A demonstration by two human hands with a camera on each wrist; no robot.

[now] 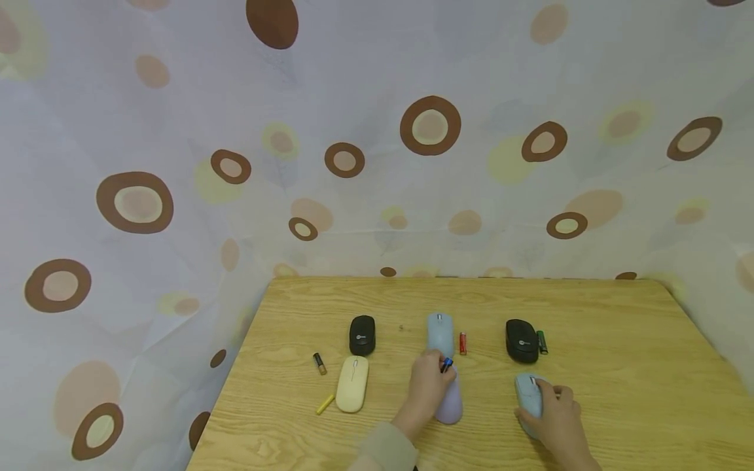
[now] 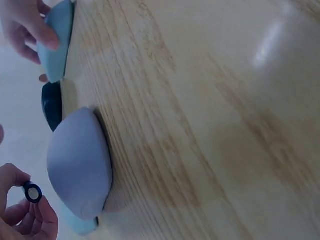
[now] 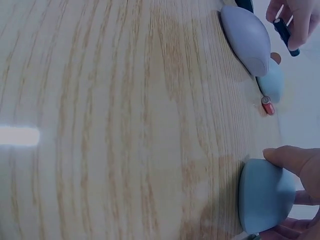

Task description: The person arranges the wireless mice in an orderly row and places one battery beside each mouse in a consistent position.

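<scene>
My left hand (image 1: pixel 425 389) pinches a dark battery with a blue end (image 1: pixel 448 364) between thumb and fingers. It is held just above the far end of a purple computer mouse (image 1: pixel 450 402) lying on the table. In the left wrist view, the round end of the battery (image 2: pixel 33 193) faces the camera. My right hand (image 1: pixel 559 418) grips a light blue mouse (image 1: pixel 529 398) from its right side, thumb near and fingers along the far part. That mouse (image 3: pixel 265 195) appears to rest on the wood in the right wrist view.
Behind my left hand lie another light blue mouse (image 1: pixel 440 332) and a red battery (image 1: pixel 463 343). A black mouse (image 1: pixel 521 341) and green battery (image 1: pixel 542 342) sit back right. Leftward are a black mouse (image 1: pixel 362 335), cream mouse (image 1: pixel 353 386), dark battery (image 1: pixel 319 364) and yellow battery (image 1: pixel 325 404).
</scene>
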